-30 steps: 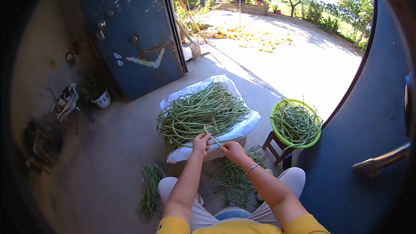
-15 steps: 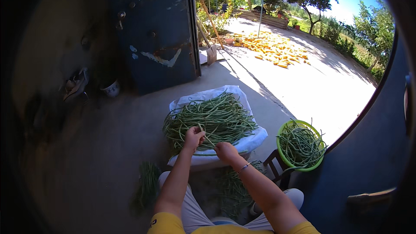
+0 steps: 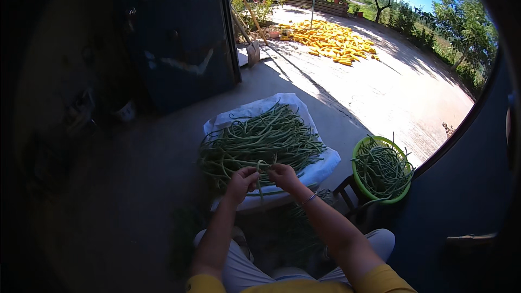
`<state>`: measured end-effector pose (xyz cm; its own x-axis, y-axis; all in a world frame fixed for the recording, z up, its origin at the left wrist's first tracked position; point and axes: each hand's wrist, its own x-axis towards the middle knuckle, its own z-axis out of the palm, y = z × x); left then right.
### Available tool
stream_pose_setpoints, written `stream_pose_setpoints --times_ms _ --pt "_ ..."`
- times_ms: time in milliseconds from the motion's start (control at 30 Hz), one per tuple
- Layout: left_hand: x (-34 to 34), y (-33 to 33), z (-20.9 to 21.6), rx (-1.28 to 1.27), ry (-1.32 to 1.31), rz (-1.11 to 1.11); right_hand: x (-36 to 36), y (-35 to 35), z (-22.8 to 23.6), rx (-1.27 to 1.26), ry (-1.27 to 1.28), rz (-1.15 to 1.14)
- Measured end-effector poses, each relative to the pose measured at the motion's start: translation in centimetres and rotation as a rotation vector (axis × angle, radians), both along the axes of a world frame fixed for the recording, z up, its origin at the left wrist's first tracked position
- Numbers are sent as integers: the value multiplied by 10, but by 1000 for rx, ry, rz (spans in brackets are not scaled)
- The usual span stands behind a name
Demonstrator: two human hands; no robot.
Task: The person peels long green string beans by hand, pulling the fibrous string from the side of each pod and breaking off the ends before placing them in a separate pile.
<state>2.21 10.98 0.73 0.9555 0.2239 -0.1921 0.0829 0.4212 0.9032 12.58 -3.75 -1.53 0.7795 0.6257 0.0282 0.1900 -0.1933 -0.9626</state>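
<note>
My left hand pinches a long green bean, which bends over in a small loop and hangs down beside the fingertips. Close to its right, my right hand has its fingers pressed together on the same bean. Both hands are over the near edge of a big heap of long beans. The heap lies on a white cloth or sack in front of my knees; what supports it is mostly hidden.
A light-green basket of long beans stands on a dark stool at my right. More beans lie in shadow between my legs. Beyond the dark door, yellow corn cobs spread over sunlit ground, near a shovel.
My hands have come closer together, and the bean between them, stretched fairly straight before, is now bent in a loop. The whole view has shifted slightly.
</note>
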Motion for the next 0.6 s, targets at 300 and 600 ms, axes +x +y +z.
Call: stream_pose_setpoints --times_ms 300,600 --pt "27 16 -3 -375 -47 281 8 -27 -27 -503 -632 -60" --pt "-26 36 34 -457 -304 318 48 -19 -1 167 391 -245"
